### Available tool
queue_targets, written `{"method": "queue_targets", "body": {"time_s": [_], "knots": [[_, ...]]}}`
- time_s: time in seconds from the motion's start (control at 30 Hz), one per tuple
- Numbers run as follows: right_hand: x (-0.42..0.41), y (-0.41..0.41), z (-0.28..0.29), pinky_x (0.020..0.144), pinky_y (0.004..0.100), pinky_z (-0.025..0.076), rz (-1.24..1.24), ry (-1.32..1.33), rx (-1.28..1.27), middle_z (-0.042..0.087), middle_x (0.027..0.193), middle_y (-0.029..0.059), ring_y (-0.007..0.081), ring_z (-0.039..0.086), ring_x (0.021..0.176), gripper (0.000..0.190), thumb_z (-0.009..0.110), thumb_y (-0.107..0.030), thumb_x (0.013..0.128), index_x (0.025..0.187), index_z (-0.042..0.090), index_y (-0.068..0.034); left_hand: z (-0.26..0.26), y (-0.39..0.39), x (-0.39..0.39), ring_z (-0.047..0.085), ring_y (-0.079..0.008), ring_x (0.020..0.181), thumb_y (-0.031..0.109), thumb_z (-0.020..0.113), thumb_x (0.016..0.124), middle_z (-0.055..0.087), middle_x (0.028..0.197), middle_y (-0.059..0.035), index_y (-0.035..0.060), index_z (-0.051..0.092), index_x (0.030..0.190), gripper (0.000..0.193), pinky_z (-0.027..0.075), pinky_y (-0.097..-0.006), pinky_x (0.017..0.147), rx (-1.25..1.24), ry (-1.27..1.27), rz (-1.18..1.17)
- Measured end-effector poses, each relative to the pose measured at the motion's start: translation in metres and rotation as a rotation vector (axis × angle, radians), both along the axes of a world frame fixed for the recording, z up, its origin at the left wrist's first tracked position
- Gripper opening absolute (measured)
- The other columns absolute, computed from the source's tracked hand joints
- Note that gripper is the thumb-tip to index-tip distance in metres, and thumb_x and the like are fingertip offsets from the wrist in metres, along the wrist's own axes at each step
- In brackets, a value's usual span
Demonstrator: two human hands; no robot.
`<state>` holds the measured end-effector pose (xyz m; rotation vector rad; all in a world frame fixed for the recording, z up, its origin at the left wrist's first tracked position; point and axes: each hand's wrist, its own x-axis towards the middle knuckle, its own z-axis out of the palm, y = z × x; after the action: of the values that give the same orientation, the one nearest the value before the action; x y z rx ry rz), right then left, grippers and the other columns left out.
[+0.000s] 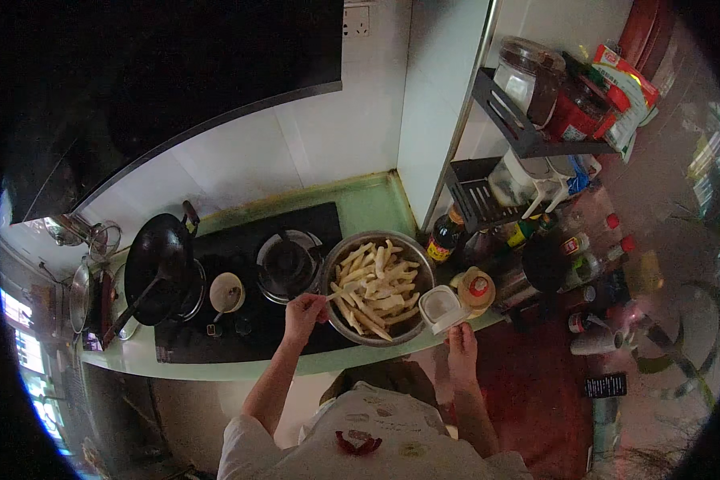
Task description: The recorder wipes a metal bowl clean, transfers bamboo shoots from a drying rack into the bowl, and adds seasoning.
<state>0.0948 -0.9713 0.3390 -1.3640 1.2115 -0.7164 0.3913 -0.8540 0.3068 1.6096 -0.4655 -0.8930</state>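
My left hand (305, 319) is at the left rim of a metal bowl (427, 264), fingertips pinched on a slim pale object (334, 295) that reaches over the rim. I cannot tell whether it is a spoon handle. Long, pale yellow pieces of food (379, 282) are heaped in the bowl, some dusted with white. My right hand (463, 348) grips the handle of a white square seasoning container (438, 306), tilted at the bowl's right edge. Its top is uncovered and something whitish shows inside.
Left of the bowl lie a black gas hob (228, 345), a small cup (227, 291) and a black wok (159, 264) with a ladle. To the right stand a lidded jar (477, 289), a dark sauce bottle (445, 237) and a black rack (510, 129) of jars. A range hood (216, 78) overhangs the hob.
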Motion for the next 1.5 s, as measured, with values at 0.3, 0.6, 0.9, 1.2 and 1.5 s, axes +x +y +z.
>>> {"method": "queue_targets", "body": {"time_s": [0.3,0.6,0.9,1.2,1.5], "knots": [[-0.005,0.001,-0.009,0.063,0.0253,0.039,-0.002,-0.006,-0.067,0.047,0.081,0.0011,0.0095,0.043,0.071,0.021,0.042,-0.018,0.090,0.097,0.049,0.000,0.017,-0.025,-0.009,0.058,-0.0090,0.057,0.009,0.056,0.083,0.060,0.064,-0.0065,-0.0015,0.062,0.085,0.012,0.046,-0.0233,0.051,0.048,-0.469,-0.217],[-0.012,0.004,-0.011,0.064,0.0261,0.038,0.032,0.051,-0.114,0.047,0.077,0.0034,0.0120,0.042,0.069,0.018,0.043,-0.018,0.089,0.089,0.048,-0.001,0.000,-0.094,-0.024,0.059,-0.0161,0.055,0.016,0.056,0.082,0.060,0.065,-0.0102,0.0014,0.062,0.084,0.016,0.045,-0.0279,0.052,0.003,-0.735,-0.320],[0.009,0.011,0.009,0.070,0.0365,0.043,0.146,0.237,-0.310,0.054,0.083,0.0176,0.0315,0.053,0.076,0.015,0.047,-0.012,0.085,0.094,0.049,0.001,0.074,-0.072,-0.069,0.060,-0.0203,0.058,0.013,0.059,0.074,0.061,0.077,-0.0093,0.0047,0.060,0.085,0.014,0.048,-0.0301,0.054,-0.383,-1.057,-0.736],[0.019,0.012,-0.013,0.070,0.0386,0.044,0.188,0.235,-0.433,0.054,0.087,0.0189,0.0360,0.054,0.078,0.016,0.048,-0.011,0.084,0.096,0.050,0.000,0.044,-0.076,-0.082,0.054,-0.0117,0.054,0.014,0.056,0.082,0.054,0.060,-0.0037,0.0012,0.056,0.076,0.013,0.042,-0.0246,0.048,0.051,0.133,-0.558],[0.010,0.006,-0.029,0.065,0.0306,0.045,-0.026,-0.061,0.009,0.054,0.084,0.0106,0.0175,0.054,0.073,0.026,0.041,-0.022,0.090,0.100,0.047,0.002,0.034,-0.093,-0.047,0.045,-0.0089,0.043,0.011,0.056,0.080,0.048,0.053,-0.0019,0.0034,0.055,0.074,0.010,0.031,-0.0223,0.038,-0.221,0.452,-0.128]]}}
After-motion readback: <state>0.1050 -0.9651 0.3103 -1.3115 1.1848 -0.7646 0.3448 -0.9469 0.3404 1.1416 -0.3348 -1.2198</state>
